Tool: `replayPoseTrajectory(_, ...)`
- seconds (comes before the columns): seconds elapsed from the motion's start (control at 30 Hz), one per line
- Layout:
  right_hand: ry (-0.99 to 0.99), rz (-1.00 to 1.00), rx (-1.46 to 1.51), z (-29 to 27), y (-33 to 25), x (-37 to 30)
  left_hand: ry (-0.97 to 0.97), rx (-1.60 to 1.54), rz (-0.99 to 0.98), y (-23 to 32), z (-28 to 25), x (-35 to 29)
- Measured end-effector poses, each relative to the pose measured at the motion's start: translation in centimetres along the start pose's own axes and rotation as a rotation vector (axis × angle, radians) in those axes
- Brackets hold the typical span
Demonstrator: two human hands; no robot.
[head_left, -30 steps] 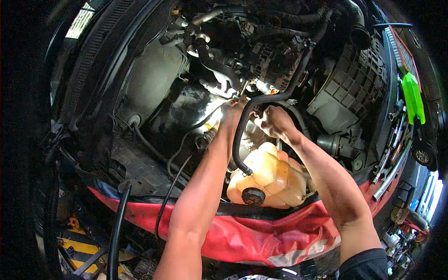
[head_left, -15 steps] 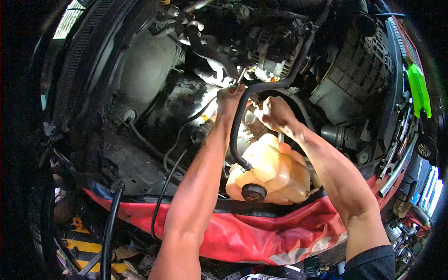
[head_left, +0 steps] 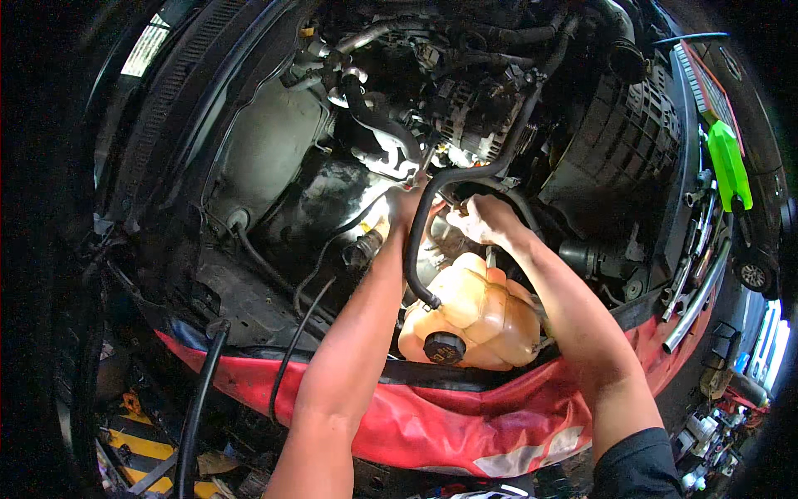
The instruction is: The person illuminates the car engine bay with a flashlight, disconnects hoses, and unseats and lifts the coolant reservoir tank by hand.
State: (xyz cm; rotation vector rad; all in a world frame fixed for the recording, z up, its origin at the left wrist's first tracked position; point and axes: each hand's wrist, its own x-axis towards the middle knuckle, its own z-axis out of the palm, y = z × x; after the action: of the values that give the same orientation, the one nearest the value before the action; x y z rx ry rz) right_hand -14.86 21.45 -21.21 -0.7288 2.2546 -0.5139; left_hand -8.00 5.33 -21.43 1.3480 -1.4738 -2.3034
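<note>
Both my hands reach deep into a car's engine bay, close together below the engine. My left hand [head_left: 405, 208] is partly covered by a black curved hose [head_left: 418, 229]; its fingers bend inward, and what they hold is hidden. A thin dark rod [head_left: 429, 156] sticks up just beyond it. Right of the hose, my right hand [head_left: 486, 219] is closed, fingers curled toward the left hand; I cannot make out what is in them. Nearer to me, between my forearms, sits a yellowed plastic coolant reservoir [head_left: 490, 320] with a black cap [head_left: 445, 348]. The hose joins its upper left side.
A red protective cover [head_left: 432, 424] drapes the front edge. The alternator [head_left: 478, 121] lies beyond my hands. Thin black hoses [head_left: 303, 333] cross left of my left forearm, near a black upright rod [head_left: 202, 407]. Tools [head_left: 694, 274] and a bright green piece [head_left: 729, 166] lie along the right side.
My view has shifted slightly. My left hand has sunk a little lower behind the hose, and the rod beyond it shows less brightly. My right hand stays in nearly the same place, still closed.
</note>
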Motion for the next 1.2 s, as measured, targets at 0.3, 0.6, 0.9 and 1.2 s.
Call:
replayPoseTrajectory(0.3,0.083,0.095,-0.145,1.1,-0.1,0.4,-0.038,0.196,0.101,-0.4,-0.7,1.0)
replayPoseTrajectory(0.6,0.156,-0.113,-0.273,-3.5,-5.6,-3.0,-0.108,-0.117,-0.011,-0.8,-2.6,3.2)
replayPoseTrajectory(0.9,0.053,0.192,-0.134,-1.5,-4.0,-1.4,-0.101,-0.159,-0.104,-1.2,-1.3,1.9)
replayPoseTrajectory(1.2,0.064,-0.005,-0.006,-2.0,-3.2,-2.0,-0.160,-0.228,-0.002,-2.6,-1.5,3.2)
